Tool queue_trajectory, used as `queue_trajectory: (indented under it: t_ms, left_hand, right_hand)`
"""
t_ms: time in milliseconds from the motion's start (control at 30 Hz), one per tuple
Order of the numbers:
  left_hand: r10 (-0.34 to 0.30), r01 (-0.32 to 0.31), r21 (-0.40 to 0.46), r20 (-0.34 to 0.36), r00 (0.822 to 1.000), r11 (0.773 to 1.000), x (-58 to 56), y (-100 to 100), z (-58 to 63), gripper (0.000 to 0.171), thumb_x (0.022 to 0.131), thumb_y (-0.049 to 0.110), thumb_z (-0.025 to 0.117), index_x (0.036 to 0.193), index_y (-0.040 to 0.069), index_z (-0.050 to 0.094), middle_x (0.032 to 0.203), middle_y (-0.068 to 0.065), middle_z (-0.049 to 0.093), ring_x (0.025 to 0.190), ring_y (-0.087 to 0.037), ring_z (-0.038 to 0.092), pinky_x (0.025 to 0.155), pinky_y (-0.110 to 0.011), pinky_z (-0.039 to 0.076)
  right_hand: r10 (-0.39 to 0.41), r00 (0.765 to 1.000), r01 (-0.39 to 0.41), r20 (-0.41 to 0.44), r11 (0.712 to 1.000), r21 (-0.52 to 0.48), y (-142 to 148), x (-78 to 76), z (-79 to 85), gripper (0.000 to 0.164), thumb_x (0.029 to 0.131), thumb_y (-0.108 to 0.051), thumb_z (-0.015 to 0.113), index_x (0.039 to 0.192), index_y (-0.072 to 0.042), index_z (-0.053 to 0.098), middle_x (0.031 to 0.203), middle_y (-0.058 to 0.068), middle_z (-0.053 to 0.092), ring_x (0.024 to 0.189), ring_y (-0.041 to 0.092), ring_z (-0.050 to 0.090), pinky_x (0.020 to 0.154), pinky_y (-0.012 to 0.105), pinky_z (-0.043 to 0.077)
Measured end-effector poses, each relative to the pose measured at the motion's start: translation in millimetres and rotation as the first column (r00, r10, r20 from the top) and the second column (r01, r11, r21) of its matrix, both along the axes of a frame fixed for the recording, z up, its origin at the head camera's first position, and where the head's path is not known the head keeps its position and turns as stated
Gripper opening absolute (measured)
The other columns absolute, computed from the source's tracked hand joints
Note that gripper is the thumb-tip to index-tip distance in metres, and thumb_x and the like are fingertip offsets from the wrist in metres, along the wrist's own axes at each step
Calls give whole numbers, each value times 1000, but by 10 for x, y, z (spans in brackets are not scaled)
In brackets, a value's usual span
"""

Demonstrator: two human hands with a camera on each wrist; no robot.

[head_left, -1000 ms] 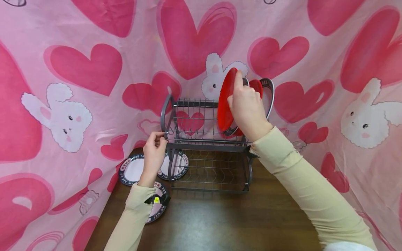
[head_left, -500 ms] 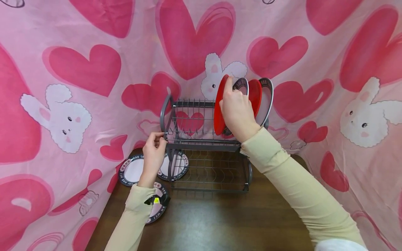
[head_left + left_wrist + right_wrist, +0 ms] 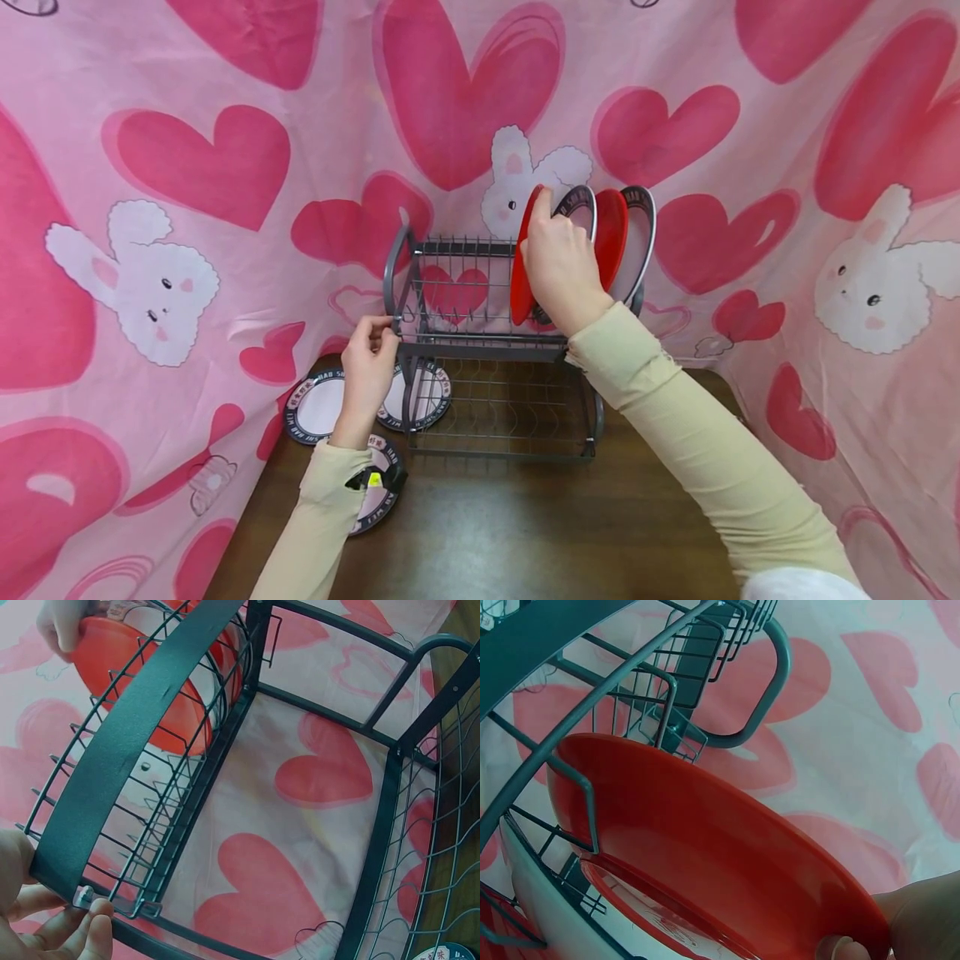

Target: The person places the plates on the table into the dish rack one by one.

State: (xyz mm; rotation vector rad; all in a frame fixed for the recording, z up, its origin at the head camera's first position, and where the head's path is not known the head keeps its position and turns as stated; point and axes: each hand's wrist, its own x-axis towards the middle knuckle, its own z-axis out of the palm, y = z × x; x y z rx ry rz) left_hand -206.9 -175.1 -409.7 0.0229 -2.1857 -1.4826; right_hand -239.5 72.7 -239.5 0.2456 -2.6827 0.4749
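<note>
On the upper tier of a dark metal dish rack, my right hand pinches a red plate by its top edge. That plate stands on edge between the wires, as the right wrist view also shows. To its right, a white plate with a dark lettered rim, another red plate and a second dark-rimmed plate stand upright in a row. My left hand grips the rack's left front corner; in the left wrist view its fingers curl at the metal joint.
Left of the rack, dark-rimmed plates lie flat on the brown wooden table: one at the back, one beside the rack and one partly under the left wrist. A pink heart-patterned cloth hangs around the table.
My right hand has moved left and slightly down with the red plate, which now stands more upright in the rack, apart from its neighbour at the top. The left hand has stayed put.
</note>
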Motion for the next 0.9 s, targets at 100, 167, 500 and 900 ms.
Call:
queue_trajectory:
  t_ms: [100,167,500,900]
  left_hand:
    - [-3,3,2,8,1000,1000,2,0,0,28,103,11,52,125,2,67,105,-15,68,85,-21,59,64,-28,46]
    - [-3,3,1,13,1000,1000,1,-1,-2,28,103,11,52,125,2,67,105,-15,68,86,-20,59,65,-28,46]
    - [9,-9,-3,19,1000,1000,22,12,31,28,103,11,52,124,3,67,105,-16,70,87,-22,62,65,-23,45]
    - [6,-6,11,23,1000,1000,25,18,30,27,104,11,52,125,3,67,107,-17,69,88,-22,62,65,-22,45]
  right_hand:
    - [-5,1000,5,6,1000,10,-11,-11,1,66,102,-14,63,156,6,30,98,24,69,77,39,72,74,48,63]
    - [-8,1000,8,11,1000,18,-15,-20,-2,67,102,-15,63,156,6,30,99,25,69,78,39,72,75,48,63]
    - [11,1000,-10,-7,1000,23,-22,-44,-25,67,101,-14,66,156,6,32,107,27,69,84,40,73,79,49,63]
    - [-13,995,25,-94,991,130,33,-36,-43,61,100,-5,63,152,14,36,121,35,63,92,47,73,83,53,61]
